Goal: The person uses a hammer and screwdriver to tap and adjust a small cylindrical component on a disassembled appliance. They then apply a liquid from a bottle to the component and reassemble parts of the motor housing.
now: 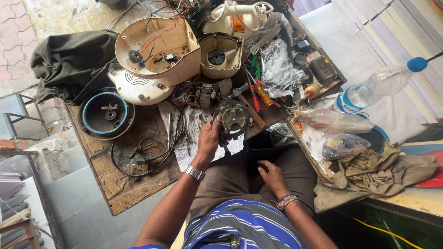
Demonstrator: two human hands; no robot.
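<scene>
Workbench [138, 184]: worn wooden top, crowded; I note bare wood only toward its near left corner.
Dark cloth [69, 62]: heaped over the far left corner, apart from the work.
Cream housing [157, 48]: large shell, open side up, red and black wires inside, at the far middle of the workbench.
Round blue-rimmed base [106, 114]: at the left edge, well apart from my hands.
Water bottle [378, 85]: lying on the side table beyond the right edge.
Paper sheet [194, 127]: spread at the near edge, under the part I hold.
Motor plate [232, 117]: dark round metal disc with cut-outs, held above the near edge over the paper sheet, face toward me.
Left hand [208, 138]: fingers clasped on the motor plate's left rim, thumb on its face.
Right hand [272, 177]: resting on my lap below the near edge, fingers loosely curled, holding nothing I can see.
Screwdriver [262, 94]: orange handle, just beyond the plate.
Judgement: a one-hand rim grip looks marginal; I would support the plate with the right hand, keep it over the paper so loose pieces land there.
</scene>
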